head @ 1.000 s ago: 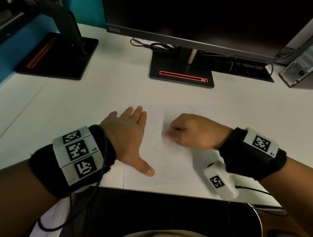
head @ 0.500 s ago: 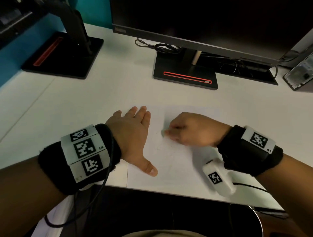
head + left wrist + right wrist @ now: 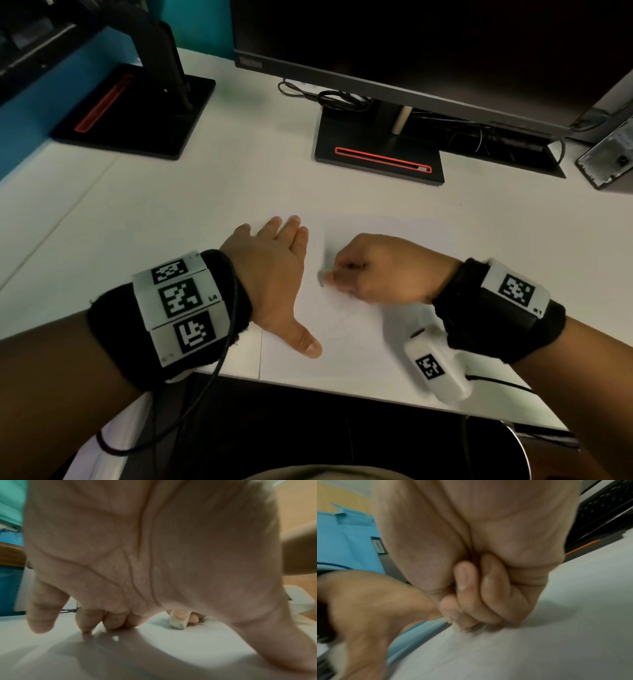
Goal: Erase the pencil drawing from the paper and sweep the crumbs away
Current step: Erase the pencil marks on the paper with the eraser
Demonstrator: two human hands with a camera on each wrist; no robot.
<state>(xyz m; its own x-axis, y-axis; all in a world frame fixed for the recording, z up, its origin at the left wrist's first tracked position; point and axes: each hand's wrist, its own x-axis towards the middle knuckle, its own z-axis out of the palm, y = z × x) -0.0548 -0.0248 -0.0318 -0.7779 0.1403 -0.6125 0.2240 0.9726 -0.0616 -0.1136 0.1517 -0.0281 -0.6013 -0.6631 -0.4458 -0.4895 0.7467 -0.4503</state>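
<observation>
Your right hand is pinching the eraser, rubbing mid-frame on the paper; it is staying on nearly the same spot as a second ago. Your left hand is staying flat, fingers straight, pinning the sheet's left edge. Faint lines are remaining below; erasing is looking unfinished.

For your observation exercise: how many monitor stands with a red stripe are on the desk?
2. One stand sits under the monitor, straight beyond the paper. The other stand is at the far left corner. More could lie outside the view.
</observation>
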